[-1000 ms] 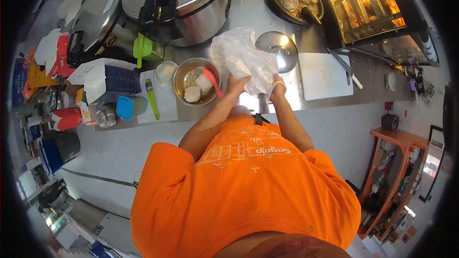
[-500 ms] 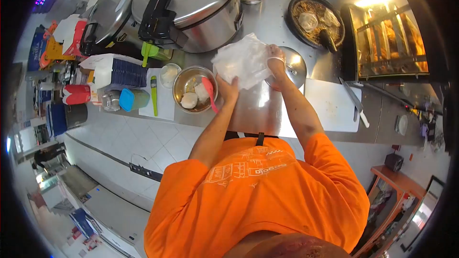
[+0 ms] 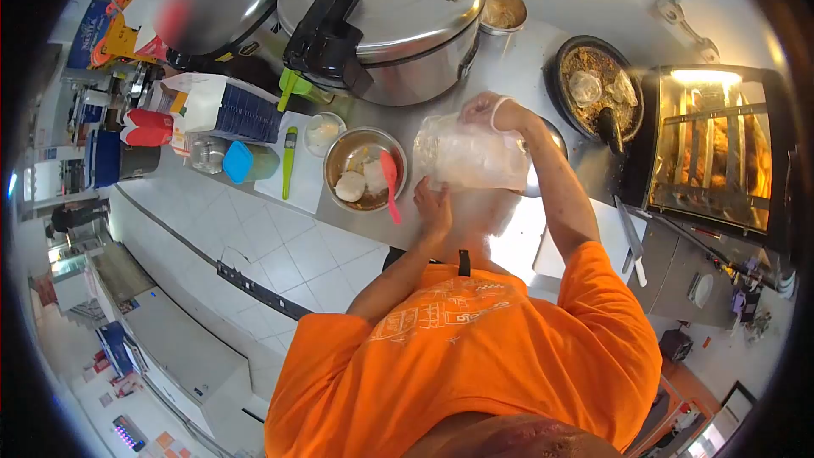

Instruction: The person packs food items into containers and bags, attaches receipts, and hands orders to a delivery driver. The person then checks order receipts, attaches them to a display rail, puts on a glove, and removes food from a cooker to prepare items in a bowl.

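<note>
A clear, wrinkled plastic bag (image 3: 471, 157) is spread low over the steel counter in front of me. My right hand (image 3: 498, 114) is closed on its far edge, fingers bent downward. At the near left corner of the bag is my left hand (image 3: 434, 206), its fingers stretched and apart, touching or very near the edge. Left of the bag stands a metal bowl (image 3: 331, 161) with white rounded pieces (image 3: 350, 187) and a pink-red spatula (image 3: 390, 182) leaning over its rim. A round metal lid (image 3: 555, 137) lies partly hidden behind my right forearm.
A large steel cooker (image 3: 398, 0) stands at the back left. A black bowl (image 3: 555, 76) of brown crumbs holds plastic-wrapped pieces. At right are a lit glass cabinet (image 3: 712, 140), a white board (image 3: 551, 250) and a knife (image 3: 632, 242). A green-handled tool (image 3: 288, 161) lies left.
The bag has been lowered and flattened from a crumpled, raised shape. My left hand has moved down from its side to the near corner; my right hand now bends over the far edge. The view shifted.
</note>
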`<action>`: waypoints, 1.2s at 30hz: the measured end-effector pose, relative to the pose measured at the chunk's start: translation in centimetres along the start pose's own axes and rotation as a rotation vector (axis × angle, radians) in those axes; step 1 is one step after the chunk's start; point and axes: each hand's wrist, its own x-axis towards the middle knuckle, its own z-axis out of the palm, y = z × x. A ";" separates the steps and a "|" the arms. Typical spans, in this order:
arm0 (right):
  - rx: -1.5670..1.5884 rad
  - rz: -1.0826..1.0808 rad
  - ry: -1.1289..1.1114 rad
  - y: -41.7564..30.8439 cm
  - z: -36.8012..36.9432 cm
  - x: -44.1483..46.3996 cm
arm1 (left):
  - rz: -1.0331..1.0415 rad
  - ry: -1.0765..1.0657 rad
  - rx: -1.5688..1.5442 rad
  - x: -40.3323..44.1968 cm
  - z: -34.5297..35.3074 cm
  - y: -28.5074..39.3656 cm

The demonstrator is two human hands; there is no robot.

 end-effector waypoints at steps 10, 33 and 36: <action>0.719 -0.106 -0.046 2.1 3.3 0.7 | 0.148 -0.161 0.692 1.4 2.1 -6.0; -0.477 0.538 0.553 10.2 5.7 0.7 | -0.083 0.168 -0.048 2.8 2.2 -1.9; -0.351 0.505 0.700 10.2 7.4 -0.6 | -0.151 0.336 -0.306 2.7 2.7 -3.0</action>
